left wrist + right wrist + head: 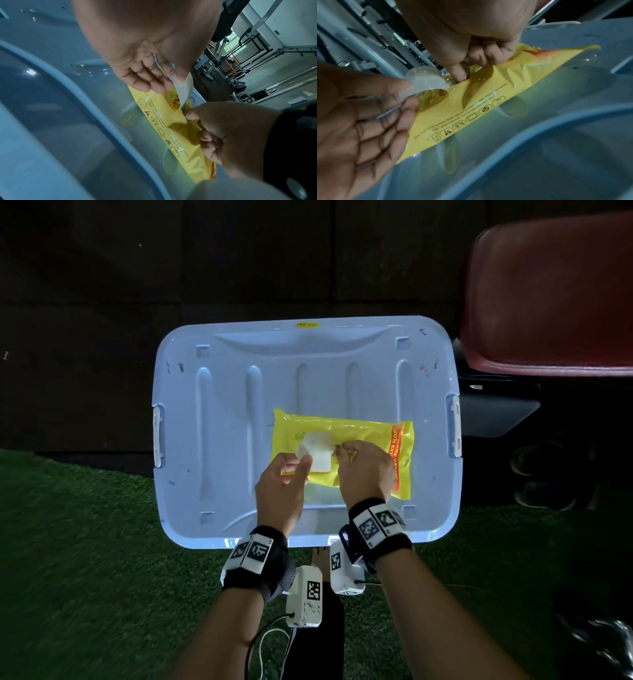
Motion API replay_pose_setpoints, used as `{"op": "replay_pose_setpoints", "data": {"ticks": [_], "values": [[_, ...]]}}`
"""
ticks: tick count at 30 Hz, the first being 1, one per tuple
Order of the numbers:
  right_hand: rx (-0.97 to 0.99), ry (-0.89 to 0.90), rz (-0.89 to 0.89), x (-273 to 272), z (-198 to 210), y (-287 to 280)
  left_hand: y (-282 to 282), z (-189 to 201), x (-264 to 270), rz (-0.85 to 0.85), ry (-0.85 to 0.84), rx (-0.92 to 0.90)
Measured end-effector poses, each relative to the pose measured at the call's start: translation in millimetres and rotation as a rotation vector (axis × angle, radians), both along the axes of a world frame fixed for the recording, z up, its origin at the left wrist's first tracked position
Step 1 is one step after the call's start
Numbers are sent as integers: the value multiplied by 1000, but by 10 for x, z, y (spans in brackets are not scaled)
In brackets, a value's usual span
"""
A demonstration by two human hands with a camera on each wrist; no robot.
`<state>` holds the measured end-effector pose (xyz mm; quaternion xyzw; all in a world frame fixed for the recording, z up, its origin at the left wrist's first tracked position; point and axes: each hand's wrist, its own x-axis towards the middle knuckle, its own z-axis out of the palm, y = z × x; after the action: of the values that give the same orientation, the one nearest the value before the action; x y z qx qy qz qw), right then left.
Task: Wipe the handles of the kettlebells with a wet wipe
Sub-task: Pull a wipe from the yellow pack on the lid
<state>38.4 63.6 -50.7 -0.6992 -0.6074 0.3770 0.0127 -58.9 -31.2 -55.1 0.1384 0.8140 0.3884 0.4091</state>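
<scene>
Pale blue bin lid (pixel 212 419) sits on green turf (pixel 75 542) beside dark flooring (pixel 102 302).

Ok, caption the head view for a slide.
Left hand peels back the seal flap while right hand reaches into the yellow wipes pack.

Pale blue plastic bin lid (pixel 212 412), ribbed, with a latch at 3 and at 9 o'clock, serving as the work surface; it stands partly on green artificial turf (pixel 78 542) and partly on dark flooring (pixel 102 337); yellow wet-wipe pack (pixel 373 436) lying flat on the lid, toward 4 o'clock of its centre.
</scene>
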Motion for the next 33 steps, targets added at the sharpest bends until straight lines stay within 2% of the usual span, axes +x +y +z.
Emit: {"op": "replay_pose_setpoints", "data": {"ticks": [5, 9, 11, 13, 15, 19, 21, 25, 28, 30, 33], "values": [[-19, 320, -198, 236, 34, 17, 24, 1, -25, 56, -29, -2], [-138, 694, -481, 553, 334, -29, 32, -18, -32, 64, -51, 10], [-110, 778, -521, 729, 435, -38, 34, -20, -32, 47, -37, 5], [1, 717, -480, 837, 427, -55, 37, -30, -27, 25, -18, -12], [146, 521, -349, 834, 333, -79, 48, -32, -8, 10, 2, -38], [391, 330, 167, 656, -46, -116, 94, 17, 55, -58, 83, -55], [423, 253, 277, 607, -219, -99, 130, 66, 109, -96, 124, -27], [480, 213, 214, 584, -278, -74, 199, 83, 207, -241, 262, 90], [456, 246, 118, 663, -242, -40, 217, -61, 316, -619, 467, 140], [407, 300, -5, 796, -175, -4, 257, -114, 440, -805, 587, 20], [285, 414, -243, 1130, -76, 16, 361, -85, 620, -962, 713, -184]]}}
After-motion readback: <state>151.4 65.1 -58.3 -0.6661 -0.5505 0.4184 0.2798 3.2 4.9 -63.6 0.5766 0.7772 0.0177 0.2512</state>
